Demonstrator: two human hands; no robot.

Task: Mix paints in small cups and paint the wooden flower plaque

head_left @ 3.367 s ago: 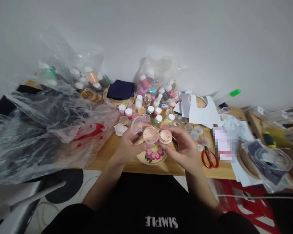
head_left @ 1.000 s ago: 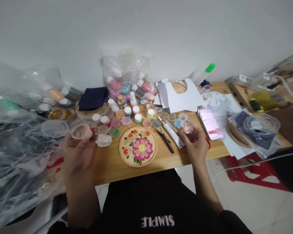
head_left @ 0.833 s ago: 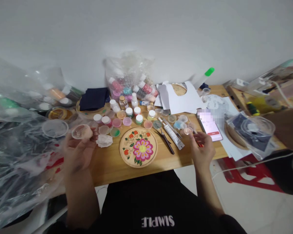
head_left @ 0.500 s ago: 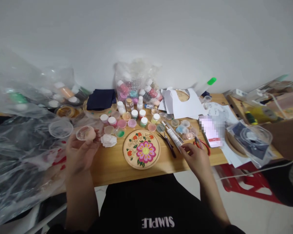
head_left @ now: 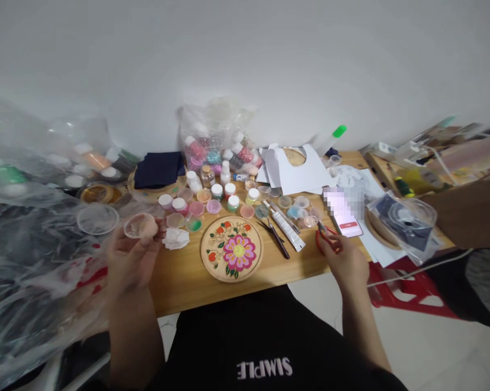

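Observation:
My left hand (head_left: 133,258) is closed around a small clear plastic cup (head_left: 136,226), held raised at the left of the table; its contents are hard to make out. My right hand (head_left: 345,266) has its fingers closed on the handles of red-handled pliers (head_left: 321,239) at the table's right front. Between the hands lies a round wooden board (head_left: 207,258) with a pink flower and orange fruits. Right of the board are dark tweezers (head_left: 281,242) and a white tube (head_left: 288,229). A crumpled white tissue (head_left: 175,238) lies beside my left hand.
Several small paint cups and white-lidded jars (head_left: 180,206) stand behind the board. A phone (head_left: 345,213) lies at the right on papers. Plastic sheeting (head_left: 33,260) covers the left side. Another person's sleeve (head_left: 469,217) shows at the far right, above a red stool (head_left: 403,293).
My right hand has moved from the white tube to the right, onto the pliers. My left hand still holds the cup. The view has shifted slightly.

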